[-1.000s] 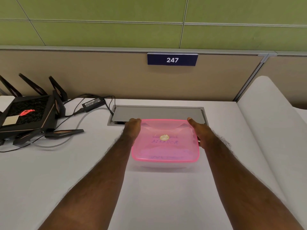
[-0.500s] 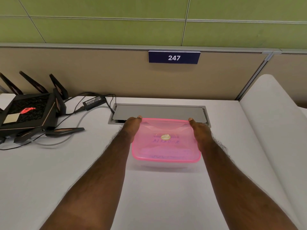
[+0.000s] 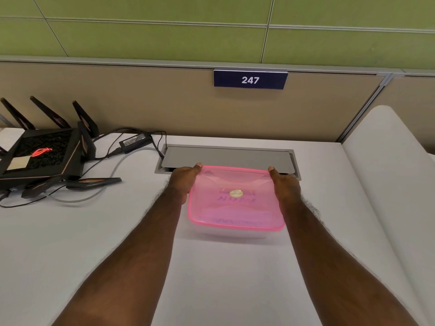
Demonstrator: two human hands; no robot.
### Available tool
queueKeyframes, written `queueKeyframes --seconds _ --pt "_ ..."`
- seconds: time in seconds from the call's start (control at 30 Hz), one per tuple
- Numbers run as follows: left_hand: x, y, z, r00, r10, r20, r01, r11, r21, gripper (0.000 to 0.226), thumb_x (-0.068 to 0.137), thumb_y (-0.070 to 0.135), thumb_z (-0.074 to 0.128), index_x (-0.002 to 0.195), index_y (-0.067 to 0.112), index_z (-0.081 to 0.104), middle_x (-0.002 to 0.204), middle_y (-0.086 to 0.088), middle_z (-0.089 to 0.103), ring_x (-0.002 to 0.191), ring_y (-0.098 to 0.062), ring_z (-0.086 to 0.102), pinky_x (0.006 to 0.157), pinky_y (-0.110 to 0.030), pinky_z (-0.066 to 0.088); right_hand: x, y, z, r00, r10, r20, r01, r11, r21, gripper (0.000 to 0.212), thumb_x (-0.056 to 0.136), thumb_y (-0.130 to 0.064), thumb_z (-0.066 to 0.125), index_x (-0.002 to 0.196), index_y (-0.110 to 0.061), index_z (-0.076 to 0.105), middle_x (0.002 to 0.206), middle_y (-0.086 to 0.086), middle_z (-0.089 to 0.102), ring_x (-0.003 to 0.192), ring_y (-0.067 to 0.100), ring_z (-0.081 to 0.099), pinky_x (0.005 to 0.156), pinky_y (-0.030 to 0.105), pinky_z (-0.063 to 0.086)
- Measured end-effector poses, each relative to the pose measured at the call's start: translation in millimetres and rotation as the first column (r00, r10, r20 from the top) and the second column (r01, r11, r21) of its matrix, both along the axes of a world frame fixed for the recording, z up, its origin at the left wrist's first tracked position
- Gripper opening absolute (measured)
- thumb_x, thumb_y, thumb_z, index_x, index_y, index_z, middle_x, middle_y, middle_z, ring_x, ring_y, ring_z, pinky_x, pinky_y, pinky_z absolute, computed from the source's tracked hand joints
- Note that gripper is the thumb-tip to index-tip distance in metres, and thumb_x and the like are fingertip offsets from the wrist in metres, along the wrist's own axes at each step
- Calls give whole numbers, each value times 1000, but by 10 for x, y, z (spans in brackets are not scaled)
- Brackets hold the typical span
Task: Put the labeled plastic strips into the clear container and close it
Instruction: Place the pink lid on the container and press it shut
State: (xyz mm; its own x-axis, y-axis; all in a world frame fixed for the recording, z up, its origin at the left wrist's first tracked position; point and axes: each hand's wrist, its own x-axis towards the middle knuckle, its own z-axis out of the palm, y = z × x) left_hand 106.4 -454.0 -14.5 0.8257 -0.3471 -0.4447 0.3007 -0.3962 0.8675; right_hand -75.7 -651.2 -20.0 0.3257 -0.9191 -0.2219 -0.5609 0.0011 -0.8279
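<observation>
The clear container (image 3: 231,232) stands on the white desk with its translucent pink lid (image 3: 235,212) on top. A round gold sticker sits at the lid's middle. Blurred purple writing on the labeled strips (image 3: 236,200) shows through the lid. My left hand (image 3: 184,182) grips the lid's left edge, thumb on the far left corner. My right hand (image 3: 284,187) grips the right edge, thumb on the far right corner. Both hands' fingers wrap down the container's sides and are hidden there.
A grey cable hatch (image 3: 226,156) lies in the desk just behind the container. A black router (image 3: 40,158) with antennas, a power brick (image 3: 135,141) and cables sit at the left. A beige partition with a "247" sign (image 3: 250,80) closes the back. A white raised surface (image 3: 388,184) runs along the right.
The hands and container hold almost the same place; the thumbs have settled on the lid's far corners. The view has shifted slightly.
</observation>
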Motion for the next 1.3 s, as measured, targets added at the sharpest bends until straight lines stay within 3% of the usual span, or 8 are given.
queueKeyframes --seconds 0.13,0.3,0.53,0.67,0.93,1.07,1.17,1.3 --pt "9 -29 -11 1000 -6 17 6 1000 5 31 89 42 61 75 15 65 85 -10 63 78 -27 55 72 -34 42 -14 22 6 999 21 -31 -22 1000 -6 52 90 -53 53 83 -4 69 69 0 61 68 22 57 71 32 42" --pt "18 -56 -6 998 -41 41 40 999 21 33 93 40 56 72 15 61 87 -11 62 81 -27 56 74 -34 42 -29 21 4 999 36 -12 -36 999 -10 54 89 -55 53 95 -3 69 88 11 66 85 29 62 76 36 46" --pt "13 -72 14 995 -72 74 69 997 44 32 93 41 51 81 13 60 93 -14 61 84 -29 56 77 -36 43 -23 5 8 998 49 -40 -49 999 -19 51 89 -55 52 96 -6 66 88 9 63 85 28 61 81 41 50" --pt "-69 -50 -37 981 -108 162 97 992 76 42 95 47 46 97 9 64 100 -14 62 92 -31 58 86 -41 48 -26 -7 10 997 53 -51 -56 997 -44 51 89 -55 52 92 -6 67 86 9 64 83 28 60 75 33 44" --pt "-98 10 29 990 -84 115 94 992 -84 31 92 39 60 76 13 61 79 -11 58 73 -23 53 68 -35 43 -19 22 23 999 29 -37 -30 999 -22 47 88 -53 55 81 -10 69 79 2 61 79 25 58 71 28 36" --pt "-94 15 70 995 -82 63 89 988 -125 28 91 36 63 72 15 63 71 -5 61 63 -19 55 60 -27 45 -20 36 30 1000 17 -21 -18 1000 -24 49 89 -52 55 94 -6 72 94 10 70 92 29 64 74 28 37" --pt "-105 16 69 996 -71 57 78 987 -138 24 90 35 64 75 16 65 74 -4 63 65 -18 56 62 -28 47 -10 34 40 999 28 -20 -28 1000 -12 52 90 -51 55 99 -2 71 100 15 71 96 32 64 80 34 45" --pt "-103 8 89 992 -60 111 71 993 -99 21 90 35 64 80 17 58 81 -5 60 72 -19 54 64 -29 44 -44 25 58 996 89 -28 -90 996 -20 52 93 -48 49 94 -1 71 86 8 64 83 25 59 79 35 44"
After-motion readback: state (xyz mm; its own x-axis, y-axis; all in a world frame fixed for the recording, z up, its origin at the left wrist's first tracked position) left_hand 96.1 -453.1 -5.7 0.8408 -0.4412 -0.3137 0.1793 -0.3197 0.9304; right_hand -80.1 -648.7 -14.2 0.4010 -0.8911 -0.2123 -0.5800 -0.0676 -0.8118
